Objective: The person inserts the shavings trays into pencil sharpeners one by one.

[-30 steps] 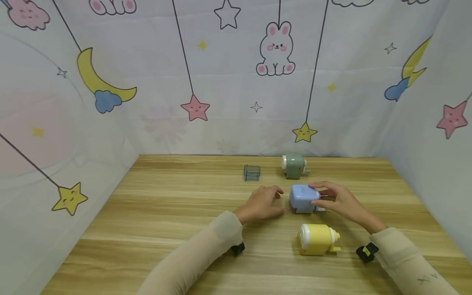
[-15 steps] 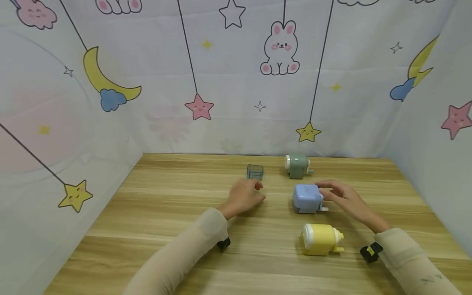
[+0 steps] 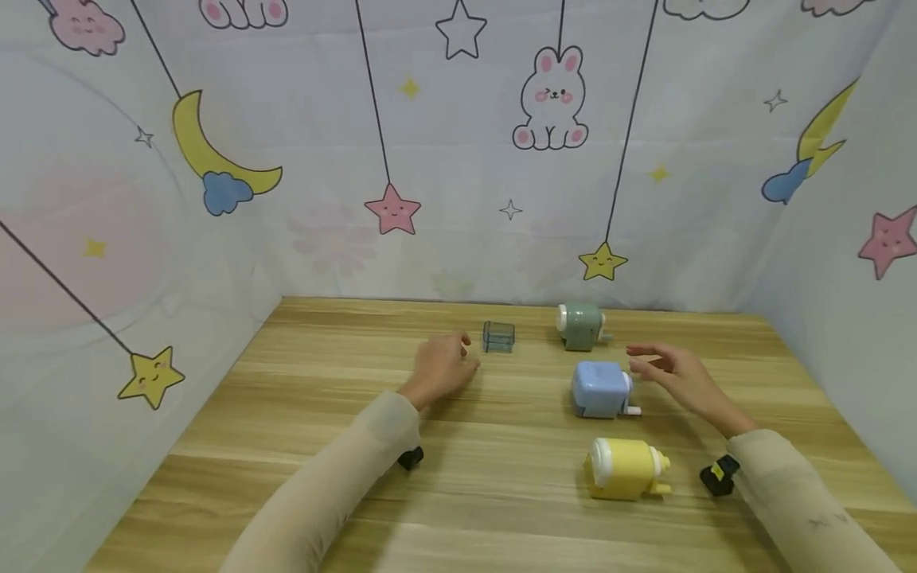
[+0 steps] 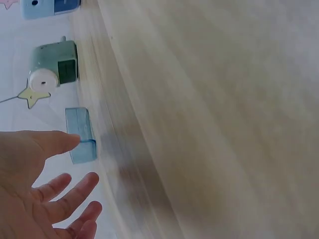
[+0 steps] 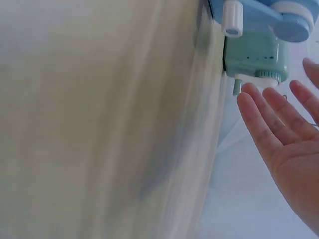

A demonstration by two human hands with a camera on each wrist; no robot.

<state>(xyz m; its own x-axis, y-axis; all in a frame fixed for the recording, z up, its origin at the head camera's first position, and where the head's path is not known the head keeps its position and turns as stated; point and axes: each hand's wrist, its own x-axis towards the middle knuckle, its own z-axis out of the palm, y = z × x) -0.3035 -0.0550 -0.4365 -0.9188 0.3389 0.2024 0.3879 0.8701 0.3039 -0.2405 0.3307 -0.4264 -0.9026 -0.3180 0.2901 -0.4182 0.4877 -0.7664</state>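
Observation:
My left hand (image 3: 438, 368) hovers over the wooden table with loosely bent fingers and holds nothing. Nearest to it is a clear bluish plastic container (image 3: 498, 337), just beyond the fingertips. My right hand (image 3: 677, 378) is off the table, fingers spread and holding nothing, to the right of a blue crank pencil sharpener (image 3: 598, 390). That sharpener stands upright with its white handle to the right. Behind it is a green crank sharpener (image 3: 580, 327), which also appears in the left wrist view (image 4: 55, 64). Closest to me stands a yellow crank sharpener (image 3: 622, 469).
The wooden table (image 3: 322, 477) ends at a white cloth backdrop (image 3: 458, 263) printed with stars, moons and a rabbit. Similar cloth walls hang on the left and right. A black wrist camera (image 3: 719, 476) sits under the right sleeve.
My right hand has let go of the blue sharpener and drawn back a little to the right. My left hand has moved left, away from it, past the front of the clear container.

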